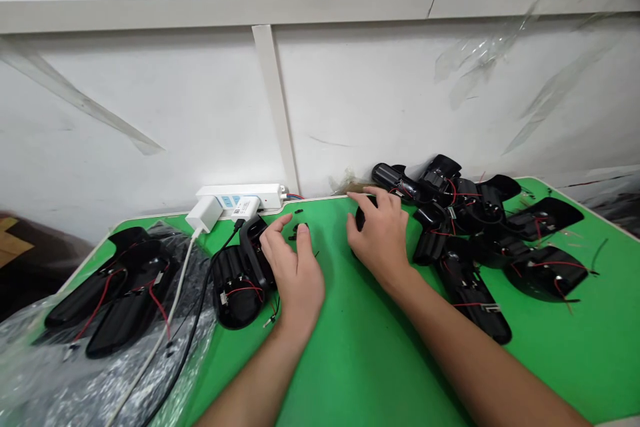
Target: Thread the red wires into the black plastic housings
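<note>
My left hand point(294, 265) rests on the green table point(360, 347), fingers curled over a black plastic housing point(239, 273) with red wires; a fingertip touches a small black piece point(300, 230). My right hand point(381, 235) lies palm down beside it, fingers bent over a black part point(361, 215) at the edge of a pile of black housings point(480, 240). Whether the right hand grips that part is unclear.
A white power strip point(240, 197) with a white charger point(204, 215) sits against the back wall; white and black cables run toward me. More black housings point(115, 293) lie on a clear plastic bag point(60, 367) at the left. Small black bits dot the mat.
</note>
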`<state>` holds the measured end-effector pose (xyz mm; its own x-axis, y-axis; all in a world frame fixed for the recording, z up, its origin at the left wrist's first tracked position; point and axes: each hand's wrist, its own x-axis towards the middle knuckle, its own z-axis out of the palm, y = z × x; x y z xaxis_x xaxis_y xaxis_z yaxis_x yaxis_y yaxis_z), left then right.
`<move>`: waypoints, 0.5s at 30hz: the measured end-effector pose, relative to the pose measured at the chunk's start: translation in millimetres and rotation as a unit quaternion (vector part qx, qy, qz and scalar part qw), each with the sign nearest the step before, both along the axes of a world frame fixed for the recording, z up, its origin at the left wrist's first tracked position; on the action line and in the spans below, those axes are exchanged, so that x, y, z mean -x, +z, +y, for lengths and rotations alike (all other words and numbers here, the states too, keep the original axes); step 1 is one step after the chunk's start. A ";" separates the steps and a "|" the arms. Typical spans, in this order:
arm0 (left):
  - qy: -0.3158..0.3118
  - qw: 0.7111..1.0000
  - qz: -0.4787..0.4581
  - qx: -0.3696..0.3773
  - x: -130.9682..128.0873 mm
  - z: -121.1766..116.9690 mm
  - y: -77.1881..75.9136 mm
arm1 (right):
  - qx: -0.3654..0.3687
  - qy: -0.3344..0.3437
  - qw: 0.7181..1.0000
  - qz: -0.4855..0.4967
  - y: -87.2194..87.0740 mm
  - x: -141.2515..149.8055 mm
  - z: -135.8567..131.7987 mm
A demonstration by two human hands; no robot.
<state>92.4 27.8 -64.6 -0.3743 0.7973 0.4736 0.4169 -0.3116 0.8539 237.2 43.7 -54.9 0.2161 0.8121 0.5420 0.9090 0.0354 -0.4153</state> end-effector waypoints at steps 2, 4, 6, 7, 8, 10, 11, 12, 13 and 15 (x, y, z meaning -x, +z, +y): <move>-0.023 0.999 0.016 -0.026 -0.4 -2.0 1.5 | 0.032 -0.030 0.999 0.000 -0.6 0.8 -0.7; -0.068 0.996 0.032 -0.038 -1.7 -4.3 3.4 | 0.057 -0.029 0.998 0.007 -2.9 1.4 -0.3; -0.121 0.991 0.053 -0.030 -3.7 -6.3 4.6 | 0.052 -0.008 0.998 0.016 -5.5 2.0 0.6; -0.144 0.988 0.059 -0.017 -4.8 -7.0 4.5 | 0.038 0.006 0.999 0.021 -6.5 2.3 0.9; -0.162 0.985 0.058 0.002 -5.9 -7.3 3.7 | 0.019 0.021 0.999 0.027 -6.9 2.7 0.9; -0.189 0.980 0.029 0.054 -7.7 -6.9 0.9 | -0.020 0.061 0.997 0.044 -6.1 4.1 -0.2; -0.202 0.976 0.001 0.083 -8.2 -6.3 -0.9 | -0.035 0.085 0.994 0.053 -4.9 4.9 -1.2; -0.215 0.970 -0.030 0.107 -8.5 -5.4 -2.6 | -0.048 0.110 0.991 0.060 -3.4 5.9 -2.5; -0.226 0.964 -0.063 0.126 -8.5 -4.4 -4.0 | -0.056 0.135 0.987 0.066 -1.6 7.0 -4.0; -0.241 0.951 -0.119 0.151 -8.2 -2.1 -5.2 | -0.062 0.172 0.980 0.077 1.8 9.2 -6.9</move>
<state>100.5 25.7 -69.8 0.0019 0.9898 0.1428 0.0711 -0.1425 0.9872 228.0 36.8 -53.1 0.0285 0.7814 0.6234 0.7607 0.3876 -0.5206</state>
